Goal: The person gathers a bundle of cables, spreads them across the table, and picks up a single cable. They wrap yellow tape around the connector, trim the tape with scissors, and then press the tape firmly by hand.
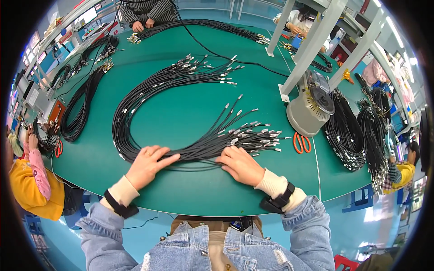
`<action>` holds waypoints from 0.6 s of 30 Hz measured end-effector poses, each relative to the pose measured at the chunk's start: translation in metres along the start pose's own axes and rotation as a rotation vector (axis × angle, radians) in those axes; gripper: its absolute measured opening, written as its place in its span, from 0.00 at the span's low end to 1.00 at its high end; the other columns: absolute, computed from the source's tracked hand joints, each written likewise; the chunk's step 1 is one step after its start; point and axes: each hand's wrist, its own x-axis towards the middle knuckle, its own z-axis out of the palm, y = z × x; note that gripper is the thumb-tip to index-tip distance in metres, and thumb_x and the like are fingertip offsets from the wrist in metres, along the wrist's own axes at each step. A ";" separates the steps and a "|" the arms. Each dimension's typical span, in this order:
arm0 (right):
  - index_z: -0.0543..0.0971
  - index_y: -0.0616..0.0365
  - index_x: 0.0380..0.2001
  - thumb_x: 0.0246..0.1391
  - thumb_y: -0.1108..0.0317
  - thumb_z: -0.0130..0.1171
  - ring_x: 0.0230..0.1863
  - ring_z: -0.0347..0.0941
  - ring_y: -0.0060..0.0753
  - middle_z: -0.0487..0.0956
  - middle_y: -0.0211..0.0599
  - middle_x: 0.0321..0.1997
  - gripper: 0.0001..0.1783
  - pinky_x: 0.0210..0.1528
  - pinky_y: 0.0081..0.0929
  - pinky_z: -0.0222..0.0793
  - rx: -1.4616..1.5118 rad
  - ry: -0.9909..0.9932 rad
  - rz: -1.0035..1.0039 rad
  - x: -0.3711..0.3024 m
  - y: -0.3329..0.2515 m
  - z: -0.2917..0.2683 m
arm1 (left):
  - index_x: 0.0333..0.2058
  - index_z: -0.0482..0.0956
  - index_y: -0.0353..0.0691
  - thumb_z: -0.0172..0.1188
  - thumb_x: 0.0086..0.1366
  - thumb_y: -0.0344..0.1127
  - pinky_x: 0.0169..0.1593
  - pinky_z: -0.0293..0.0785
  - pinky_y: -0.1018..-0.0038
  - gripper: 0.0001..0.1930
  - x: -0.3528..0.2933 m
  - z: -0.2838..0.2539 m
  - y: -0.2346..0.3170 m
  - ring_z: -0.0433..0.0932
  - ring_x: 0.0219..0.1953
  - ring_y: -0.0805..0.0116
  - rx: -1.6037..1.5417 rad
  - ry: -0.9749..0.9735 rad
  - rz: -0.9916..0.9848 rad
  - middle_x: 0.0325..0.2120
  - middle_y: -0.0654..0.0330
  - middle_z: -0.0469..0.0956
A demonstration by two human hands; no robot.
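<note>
A thick bundle of black cables (pixel 118 113) curves in a U on the green table, both ends pointing right. Many ends carry small silvery-white tips or tags. My left hand (pixel 147 166) is closed over the near side of the bend, its thumb stretched along the cables. My right hand (pixel 240 165) is closed at the near edge of the bundle, just short of the tagged ends; its fingertips are partly hidden among the cables. A few thin cables run slightly apart from the bundle between my hands, on the near side.
Orange-handled scissors (pixel 302 142) lie beside a grey, round-topped machine (pixel 309 106) under a white metal frame (pixel 312 45). More cable bundles lie at the left (pixel 83 104), far edge (pixel 203 23) and right (pixel 346 131). Other people work around the green table (pixel 203 194).
</note>
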 end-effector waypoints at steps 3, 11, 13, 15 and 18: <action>0.76 0.57 0.35 0.45 0.71 0.61 0.41 0.68 0.41 0.71 0.37 0.34 0.11 0.43 0.33 0.63 -0.021 0.103 -0.049 0.020 0.015 0.009 | 0.53 0.71 0.52 0.49 0.52 0.20 0.52 0.63 0.64 0.28 0.015 0.004 -0.031 0.69 0.48 0.59 -0.018 0.024 0.035 0.47 0.59 0.71; 0.77 0.57 0.34 0.44 0.70 0.62 0.36 0.71 0.44 0.74 0.38 0.31 0.11 0.37 0.35 0.65 -0.049 0.183 0.059 -0.018 0.039 -0.022 | 0.54 0.70 0.50 0.57 0.50 0.25 0.56 0.61 0.61 0.29 0.015 -0.002 -0.032 0.66 0.54 0.56 0.113 0.049 -0.037 0.53 0.56 0.67; 0.77 0.57 0.32 0.46 0.70 0.60 0.37 0.72 0.43 0.76 0.36 0.31 0.08 0.43 0.35 0.64 -0.006 0.089 0.210 -0.034 0.036 -0.036 | 0.54 0.70 0.49 0.59 0.49 0.26 0.56 0.60 0.60 0.29 0.017 -0.011 -0.006 0.65 0.55 0.55 0.057 0.071 -0.076 0.54 0.55 0.66; 0.78 0.58 0.32 0.46 0.70 0.60 0.36 0.72 0.43 0.76 0.37 0.30 0.08 0.42 0.35 0.64 0.019 0.103 0.211 -0.041 0.023 -0.045 | 0.54 0.70 0.48 0.64 0.47 0.30 0.58 0.59 0.58 0.31 0.026 -0.018 0.025 0.63 0.57 0.54 -0.053 0.105 -0.165 0.55 0.53 0.65; 0.78 0.58 0.31 0.46 0.71 0.60 0.35 0.72 0.44 0.76 0.37 0.28 0.07 0.41 0.36 0.64 0.075 0.131 0.222 -0.048 0.005 -0.050 | 0.52 0.70 0.45 0.66 0.49 0.35 0.55 0.62 0.58 0.29 0.053 -0.013 0.065 0.64 0.56 0.52 -0.290 0.097 -0.031 0.54 0.53 0.65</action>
